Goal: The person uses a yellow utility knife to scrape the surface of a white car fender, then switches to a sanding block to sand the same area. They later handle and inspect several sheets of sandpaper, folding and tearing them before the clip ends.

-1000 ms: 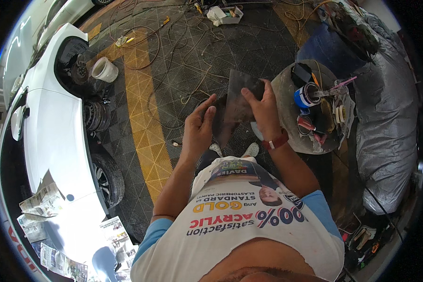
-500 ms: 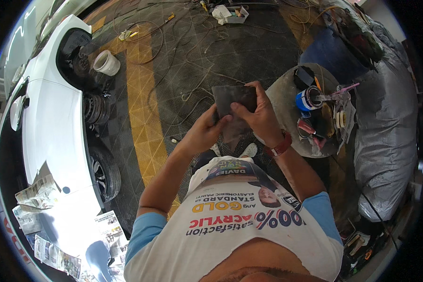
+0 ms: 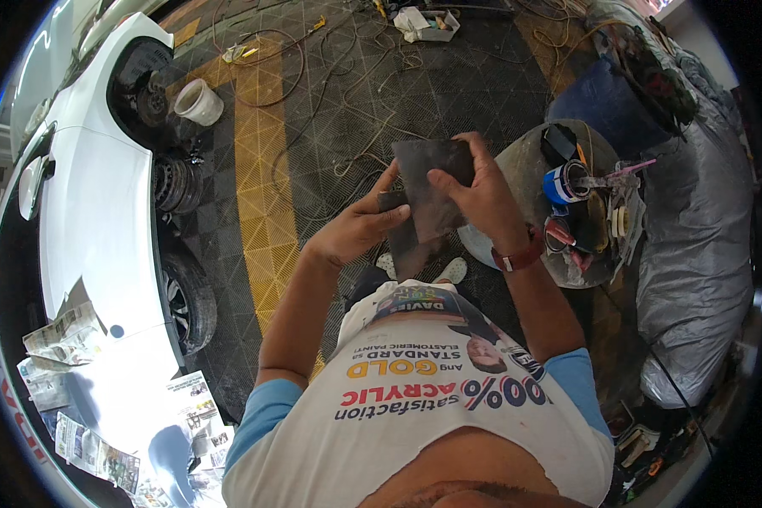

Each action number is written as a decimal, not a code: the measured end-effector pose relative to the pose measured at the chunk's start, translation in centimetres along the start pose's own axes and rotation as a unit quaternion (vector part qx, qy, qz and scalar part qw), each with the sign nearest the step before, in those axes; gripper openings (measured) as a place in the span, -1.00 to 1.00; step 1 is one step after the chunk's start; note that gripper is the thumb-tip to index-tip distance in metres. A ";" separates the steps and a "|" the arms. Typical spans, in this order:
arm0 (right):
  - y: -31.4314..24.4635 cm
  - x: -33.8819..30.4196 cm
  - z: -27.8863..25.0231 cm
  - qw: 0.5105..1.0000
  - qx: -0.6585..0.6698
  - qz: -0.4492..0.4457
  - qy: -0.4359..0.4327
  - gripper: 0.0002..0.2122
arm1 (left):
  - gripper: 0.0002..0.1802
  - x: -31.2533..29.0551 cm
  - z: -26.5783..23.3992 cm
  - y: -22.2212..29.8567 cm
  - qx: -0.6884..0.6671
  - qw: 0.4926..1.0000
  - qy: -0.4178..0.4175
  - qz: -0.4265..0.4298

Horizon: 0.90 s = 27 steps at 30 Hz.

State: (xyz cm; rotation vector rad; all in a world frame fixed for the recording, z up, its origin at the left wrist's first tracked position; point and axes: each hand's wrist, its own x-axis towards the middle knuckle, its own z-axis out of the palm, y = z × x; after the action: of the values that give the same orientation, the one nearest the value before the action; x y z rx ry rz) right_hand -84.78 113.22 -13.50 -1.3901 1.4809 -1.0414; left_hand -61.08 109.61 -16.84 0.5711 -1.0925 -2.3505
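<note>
My right hand (image 3: pixel 489 201) is closed on a dark grey sheet of sandpaper (image 3: pixel 423 165), thumb on the near face and fingers behind its far right corner. My left hand (image 3: pixel 353 230) pinches a second dark sandpaper piece (image 3: pixel 405 247) between its thumb and fingers. That piece hangs lower, at the left edge of the first, and partly overlaps it; whether the two are joined underneath is hidden. Both hands are held in front of my body, above the floor.
At the right stands a round table (image 3: pixel 516 161) with a blue-labelled can (image 3: pixel 559 184) and red-handled tools (image 3: pixel 559 233). Beyond it is a blue drum (image 3: pixel 605 110). A white car (image 3: pixel 102 203) fills the left, near a white bucket (image 3: pixel 199 103). Hoses (image 3: pixel 300 72) cross the tiled floor.
My left hand has shifted slightly down and left, drawing apart from the right. The second sandpaper piece now shows clearly beside the first. The view has moved a little.
</note>
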 end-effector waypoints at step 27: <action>2.9 -0.2 -0.6 0.915 0.392 0.073 0.059 -0.42 | -0.77 -1.4 -3.1 -0.2 0.210 0.958 0.156 0.121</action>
State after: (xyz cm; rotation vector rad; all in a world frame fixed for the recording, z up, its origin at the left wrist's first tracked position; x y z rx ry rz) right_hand -86.20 113.53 -16.02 -0.6417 1.0277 -1.4254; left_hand -58.33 108.74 -18.60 0.8700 -1.4244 -1.7514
